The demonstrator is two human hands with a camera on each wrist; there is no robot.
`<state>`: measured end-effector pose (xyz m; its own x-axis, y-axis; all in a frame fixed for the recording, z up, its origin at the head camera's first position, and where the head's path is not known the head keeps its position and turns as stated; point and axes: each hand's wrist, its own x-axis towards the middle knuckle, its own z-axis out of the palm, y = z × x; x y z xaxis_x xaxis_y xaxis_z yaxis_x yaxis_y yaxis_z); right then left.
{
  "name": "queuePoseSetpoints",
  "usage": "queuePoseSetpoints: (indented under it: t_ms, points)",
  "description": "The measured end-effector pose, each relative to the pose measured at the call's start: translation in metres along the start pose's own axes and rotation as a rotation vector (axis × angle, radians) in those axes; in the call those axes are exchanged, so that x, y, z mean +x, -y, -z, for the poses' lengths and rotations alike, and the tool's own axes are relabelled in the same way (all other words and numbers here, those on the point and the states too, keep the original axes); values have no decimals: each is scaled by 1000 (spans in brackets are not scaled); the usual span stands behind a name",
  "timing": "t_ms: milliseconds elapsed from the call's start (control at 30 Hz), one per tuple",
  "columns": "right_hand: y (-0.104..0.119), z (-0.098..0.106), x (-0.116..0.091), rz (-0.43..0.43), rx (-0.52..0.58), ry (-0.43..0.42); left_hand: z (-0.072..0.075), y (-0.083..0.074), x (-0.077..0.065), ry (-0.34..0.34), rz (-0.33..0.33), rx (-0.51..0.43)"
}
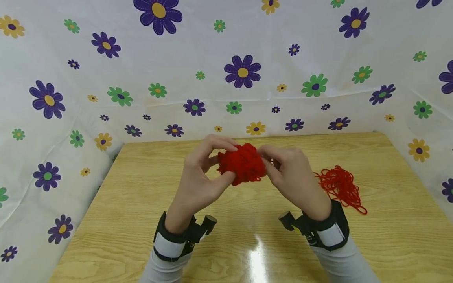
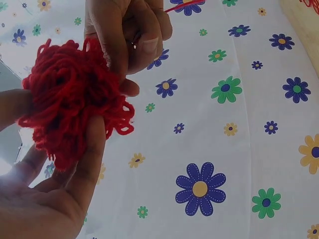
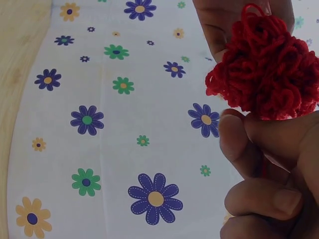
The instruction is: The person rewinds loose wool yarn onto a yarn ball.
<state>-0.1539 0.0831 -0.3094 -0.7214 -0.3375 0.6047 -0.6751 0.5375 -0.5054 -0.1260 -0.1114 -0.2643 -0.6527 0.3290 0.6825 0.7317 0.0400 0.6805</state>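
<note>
A looped bundle of red yarn (image 1: 244, 163) is held up over the table in my left hand (image 1: 198, 186), whose thumb and fingers grip it from the left. My right hand (image 1: 293, 177) is at the bundle's right side, its thumb and curled fingers pinching the yarn. A thin red strand (image 2: 175, 8) runs out from behind the right hand in the left wrist view. Loops stick out all round the bundle (image 3: 274, 69) in the right wrist view, where curled right-hand fingers (image 3: 261, 199) show just below it.
A loose tangle of red yarn (image 1: 341, 186) lies on the wooden table (image 1: 247, 251), right of my right hand. White cloth (image 1: 198, 43) printed with flowers hangs behind the table and along both sides. Each wrist wears a strapped camera.
</note>
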Motion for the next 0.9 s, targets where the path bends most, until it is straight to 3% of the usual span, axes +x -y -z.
queuePoseSetpoints:
  t_ms: [233, 400, 533, 900]
  points:
    - [5, -1, -1, -19, -66, 110, 2, 3, -1, -100, 32, 19]
    - [9, -1, -2, 6, -63, 145, 2, 6, 0, -152, 40, 36]
    - [13, 1, -3, 26, -43, 159, 2, 8, 1, -161, 27, 72]
    - [18, 5, -4, 56, -56, 147, 0, 12, 1, -131, 10, 277]
